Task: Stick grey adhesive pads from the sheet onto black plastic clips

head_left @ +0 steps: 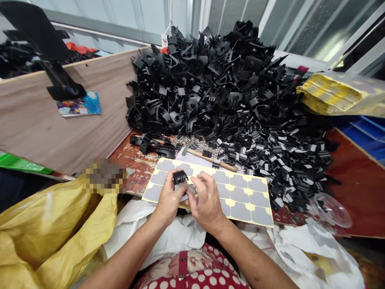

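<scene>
Worn red counter (135, 165), paint flaking. Heap (210, 88) of matte black plastic behind. Left hand (169, 197) pinches a toothed black clip (180, 176) above a yellow sheet (240, 198) of rounded gray patches. Right hand (207, 198) curls alongside; cannot tell its grip. Wood-handled hammer (199, 153) beside tiny shiny beads (182, 141).

pretty bright, even light | glare on window glass (325, 38), top right | edges stretched, kinda soft | pixelated patch (104, 175) left
</scene>
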{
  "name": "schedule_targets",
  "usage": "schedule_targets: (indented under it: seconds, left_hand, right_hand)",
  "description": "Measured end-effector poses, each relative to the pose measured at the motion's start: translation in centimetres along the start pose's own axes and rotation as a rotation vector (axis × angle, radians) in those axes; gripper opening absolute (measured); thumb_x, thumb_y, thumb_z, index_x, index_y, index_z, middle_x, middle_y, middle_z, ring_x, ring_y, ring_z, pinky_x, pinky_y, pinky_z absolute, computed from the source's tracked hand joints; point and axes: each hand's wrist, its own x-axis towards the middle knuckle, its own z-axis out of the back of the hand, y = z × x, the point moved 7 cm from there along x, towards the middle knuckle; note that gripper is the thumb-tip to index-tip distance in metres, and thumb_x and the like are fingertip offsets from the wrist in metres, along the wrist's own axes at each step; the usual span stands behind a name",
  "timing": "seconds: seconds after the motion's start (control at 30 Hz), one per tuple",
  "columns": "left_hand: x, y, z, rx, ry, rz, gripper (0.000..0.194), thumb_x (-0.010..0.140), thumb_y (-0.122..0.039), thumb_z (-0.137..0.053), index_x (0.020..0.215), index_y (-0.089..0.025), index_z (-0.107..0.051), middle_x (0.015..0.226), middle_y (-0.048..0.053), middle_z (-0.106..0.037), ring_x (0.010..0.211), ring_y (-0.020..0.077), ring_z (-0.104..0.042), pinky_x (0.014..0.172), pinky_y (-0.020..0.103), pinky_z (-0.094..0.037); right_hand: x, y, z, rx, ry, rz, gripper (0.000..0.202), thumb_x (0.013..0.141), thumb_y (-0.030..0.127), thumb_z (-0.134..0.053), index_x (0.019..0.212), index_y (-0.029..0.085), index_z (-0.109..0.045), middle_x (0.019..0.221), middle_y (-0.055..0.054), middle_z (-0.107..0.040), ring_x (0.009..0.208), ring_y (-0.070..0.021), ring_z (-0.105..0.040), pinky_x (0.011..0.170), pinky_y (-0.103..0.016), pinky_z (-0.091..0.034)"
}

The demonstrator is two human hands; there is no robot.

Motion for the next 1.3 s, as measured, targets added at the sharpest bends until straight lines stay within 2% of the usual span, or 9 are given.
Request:
schedule_targets:
  seconds: [0.17,0.3,0.43,0.53,0.67,0.93,1.03,1.17,1.3]
  left_hand:
    - [-0.4,0.2,0.3,-0.083,0.058,0.089,0.051,0.078,-0.027,-0.08,0.121,-0.03,-0.053,0.09,-0.004,-0.056,0.07,0.0112,-0.053,0.058,0.019,-0.047]
    - [-1.5,-0.7,0.2,-0.083,0.217,0.115,0.056,0.079,-0.029,-0.082,0.128,-0.031,-0.055,0.091,-0.002,-0.057,0.074,0.0151,-0.056,0.056,0.022,-0.052]
    - [-3.8,-1.4,2.0,0.099,0.345,0.079,0.042,0.087,-0.026,-0.072,0.128,-0.032,-0.063,0.104,0.004,-0.065,0.083,0.0203,-0.063,0.068,0.03,-0.059]
    - [-5.5,-1.3,4.1,0.403,0.404,-0.069,0.041,0.092,-0.017,-0.057,0.128,-0.034,-0.068,0.118,0.006,-0.07,0.103,0.0253,-0.067,0.09,0.036,-0.058]
    - [-6.9,-0.2,5.1,0.732,0.496,-0.231,0.065,0.086,-0.006,-0.052,0.142,-0.039,-0.062,0.138,0.006,-0.065,0.127,0.0282,-0.061,0.113,0.045,-0.046]
    - [-6.9,0.0,5.4,0.788,0.538,-0.169,0.047,0.093,-0.015,-0.054,0.134,-0.032,-0.067,0.116,0.006,-0.074,0.104,0.0229,-0.07,0.094,0.036,-0.056]
    - [-5.9,-0.2,7.1,0.645,0.438,-0.072,0.031,0.095,-0.026,-0.057,0.122,-0.028,-0.073,0.107,0.007,-0.075,0.096,0.0225,-0.071,0.089,0.035,-0.056]
    - [-3.0,-2.1,9.1,0.335,0.071,-0.007,0.041,0.091,-0.039,-0.067,0.129,-0.025,-0.065,0.109,0.009,-0.07,0.101,0.0243,-0.069,0.086,0.035,-0.058]
    - [-0.5,-4.4,6.1,0.143,0.06,-0.043,0.083,0.08,-0.035,-0.08,0.153,-0.031,-0.041,0.137,0.009,-0.061,0.125,0.0252,-0.061,0.102,0.034,-0.051]
  right_hand:
    - [0.6,-1.8,0.6,0.104,0.032,-0.255,0.051,0.086,0.026,-0.07,0.132,0.026,-0.048,0.115,-0.011,-0.063,0.105,-0.0301,-0.062,0.096,-0.052,-0.05]
    - [0.0,-2.8,-1.7,0.724,0.271,-0.502,0.033,0.089,0.027,-0.063,0.12,0.024,-0.05,0.085,0.002,-0.061,0.074,-0.0159,-0.061,0.074,-0.031,-0.055]
    - [0.0,-2.5,-2.7,0.949,0.581,-0.492,0.037,0.088,0.023,-0.065,0.123,0.024,-0.054,0.08,0.005,-0.064,0.068,-0.0131,-0.063,0.067,-0.025,-0.052]
    - [2.4,-3.0,-3.5,0.721,0.805,-0.315,0.022,0.092,0.021,-0.063,0.113,0.023,-0.068,0.082,0.002,-0.073,0.071,-0.0148,-0.067,0.067,-0.026,-0.052]
    - [10.0,-4.3,-5.7,0.154,0.537,-0.144,0.019,0.094,0.015,-0.063,0.107,0.022,-0.074,0.098,-0.003,-0.076,0.086,-0.0189,-0.068,0.08,-0.031,-0.05]
    - [16.9,-2.6,-15.4,-0.243,0.481,0.011,0.025,0.091,0.016,-0.066,0.115,0.013,-0.069,0.115,-0.017,-0.07,0.109,-0.0305,-0.06,0.092,-0.04,-0.051]
    - [17.6,-4.7,-13.6,-0.248,0.437,-0.028,0.029,0.095,0.008,-0.051,0.117,0.013,-0.069,0.114,-0.017,-0.069,0.108,-0.0279,-0.06,0.094,-0.038,-0.05]
    - [16.1,-5.8,-7.2,0.033,0.179,-0.126,0.031,0.098,0.013,-0.047,0.121,0.017,-0.068,0.117,-0.013,-0.066,0.108,-0.0241,-0.062,0.097,-0.036,-0.05]
    - [9.5,-3.0,-4.9,0.592,0.28,-0.312,0.025,0.092,0.015,-0.057,0.11,0.023,-0.072,0.093,-0.002,-0.072,0.086,-0.0181,-0.068,0.081,-0.03,-0.055]
